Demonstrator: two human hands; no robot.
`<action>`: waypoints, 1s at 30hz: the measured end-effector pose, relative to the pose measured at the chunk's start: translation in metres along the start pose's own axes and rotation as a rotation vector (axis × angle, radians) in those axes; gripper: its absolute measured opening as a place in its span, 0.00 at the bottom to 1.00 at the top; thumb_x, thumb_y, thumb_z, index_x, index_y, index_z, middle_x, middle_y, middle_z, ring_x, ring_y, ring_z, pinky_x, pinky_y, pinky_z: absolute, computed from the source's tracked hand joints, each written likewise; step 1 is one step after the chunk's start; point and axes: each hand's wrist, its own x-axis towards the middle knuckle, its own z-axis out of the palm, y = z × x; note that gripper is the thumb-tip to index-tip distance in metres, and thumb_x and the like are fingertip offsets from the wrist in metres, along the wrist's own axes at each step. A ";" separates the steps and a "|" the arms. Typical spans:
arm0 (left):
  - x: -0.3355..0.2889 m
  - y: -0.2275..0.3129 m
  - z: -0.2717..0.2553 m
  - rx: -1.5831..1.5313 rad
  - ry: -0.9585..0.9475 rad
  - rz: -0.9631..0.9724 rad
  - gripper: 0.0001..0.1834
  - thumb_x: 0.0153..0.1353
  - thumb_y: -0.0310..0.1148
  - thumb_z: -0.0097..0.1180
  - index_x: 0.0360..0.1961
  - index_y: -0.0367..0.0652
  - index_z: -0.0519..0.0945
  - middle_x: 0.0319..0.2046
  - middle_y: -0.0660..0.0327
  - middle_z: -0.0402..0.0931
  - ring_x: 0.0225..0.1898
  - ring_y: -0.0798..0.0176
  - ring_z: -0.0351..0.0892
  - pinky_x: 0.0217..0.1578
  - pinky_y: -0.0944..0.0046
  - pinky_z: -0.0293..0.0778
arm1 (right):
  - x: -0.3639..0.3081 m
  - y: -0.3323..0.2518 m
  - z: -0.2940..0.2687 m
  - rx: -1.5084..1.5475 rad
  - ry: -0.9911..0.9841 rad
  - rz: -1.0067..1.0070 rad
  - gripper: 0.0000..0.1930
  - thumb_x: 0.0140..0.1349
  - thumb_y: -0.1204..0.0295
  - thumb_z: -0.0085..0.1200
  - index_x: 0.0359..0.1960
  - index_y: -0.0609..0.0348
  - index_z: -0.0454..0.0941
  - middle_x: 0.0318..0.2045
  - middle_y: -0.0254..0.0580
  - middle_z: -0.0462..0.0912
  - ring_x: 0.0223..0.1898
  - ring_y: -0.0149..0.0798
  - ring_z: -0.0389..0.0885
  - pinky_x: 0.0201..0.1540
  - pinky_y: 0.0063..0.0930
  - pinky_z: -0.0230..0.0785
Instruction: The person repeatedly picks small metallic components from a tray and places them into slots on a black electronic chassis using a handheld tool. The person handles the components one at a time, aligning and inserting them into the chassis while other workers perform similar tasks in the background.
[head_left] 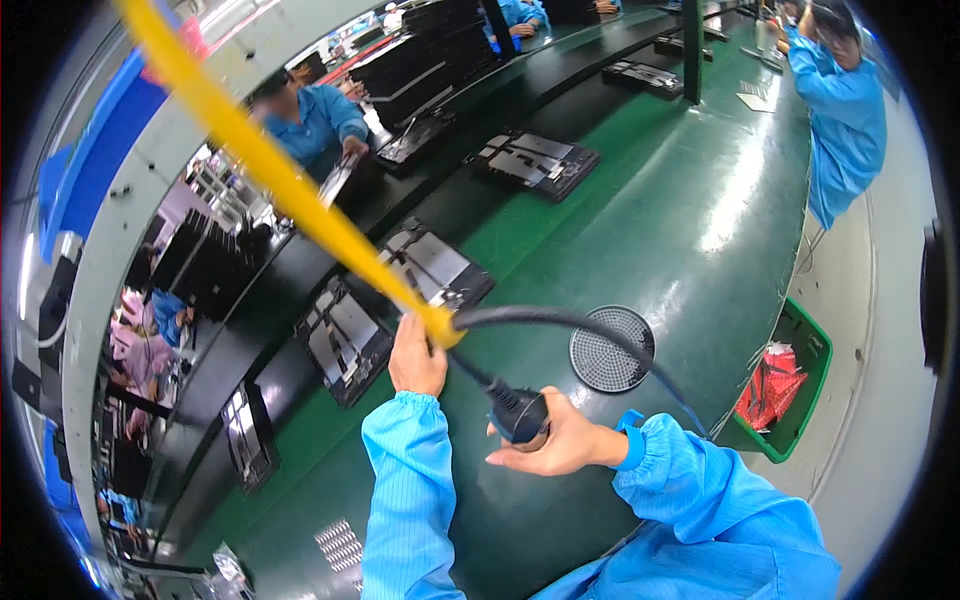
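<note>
- On the far left, open-backed flat panels (345, 340) are carried along the black conveyor belt (270, 300); one lies just beyond the left hand, a second panel (435, 268) just behind it.
- The left hand (415, 355) is raised over the green bench (680, 220) and closed around the yellow hose (280, 170) at its lower end, where the black cable (560, 318) comes out — fingers wrapped round it, thumb side hidden, so how firm the grip is cannot be told.
- The hose runs up and away to the upper left, out of view; it would best be kept in line with the cable's exit so that the junction is not kinked.
- A second black run drops from the left hand to the black plug (520, 412), which rests in the right hand (555, 440). That hand is turned palm up and loosely cupped, fingers half spread beneath the plug body, thumb against its side — a cradle, not a clamp.
- A better hold would be had by closing the fingers on the plug's moulded body and not on the cord, with strain kept off the neck.
- The cable loops rightward over a round black perforated disc (612, 348) lying on the bench; slack should be kept from snagging it.
- At the right, a green bin (800, 400) holding red scrap stands beside the bench, and a person in a blue coat (845, 110) works farther along.
</note>
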 end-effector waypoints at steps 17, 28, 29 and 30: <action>-0.010 -0.192 -0.053 0.483 -0.357 -0.162 0.28 0.38 0.35 0.65 0.42 0.35 0.73 0.47 0.39 0.71 0.48 0.39 0.72 0.50 0.53 0.69 | -0.004 -0.023 -0.034 -0.004 -0.041 -0.125 0.17 0.47 0.72 0.62 0.36 0.63 0.68 0.14 0.35 0.70 0.14 0.29 0.65 0.18 0.25 0.56; -0.007 -0.034 -0.164 0.510 0.276 -0.226 0.22 0.32 0.25 0.51 0.35 0.39 0.81 0.27 0.46 0.79 0.30 0.42 0.79 0.35 0.51 0.74 | -0.004 -0.021 -0.044 -0.120 0.070 -0.050 0.19 0.48 0.68 0.66 0.37 0.61 0.70 0.16 0.33 0.72 0.17 0.27 0.66 0.22 0.24 0.61; -0.016 -0.025 -0.176 0.558 0.323 -0.219 0.22 0.32 0.25 0.50 0.35 0.38 0.81 0.27 0.47 0.80 0.29 0.43 0.79 0.34 0.52 0.74 | -0.002 -0.023 -0.043 -0.110 0.086 -0.057 0.18 0.48 0.68 0.66 0.36 0.61 0.70 0.16 0.34 0.72 0.17 0.28 0.67 0.22 0.25 0.62; -0.023 -0.023 -0.187 0.398 0.380 -0.143 0.23 0.31 0.24 0.48 0.35 0.35 0.80 0.27 0.45 0.79 0.27 0.43 0.79 0.33 0.53 0.74 | -0.003 -0.014 -0.038 -0.243 0.168 -0.125 0.16 0.49 0.68 0.65 0.33 0.61 0.71 0.17 0.37 0.74 0.18 0.32 0.69 0.24 0.28 0.63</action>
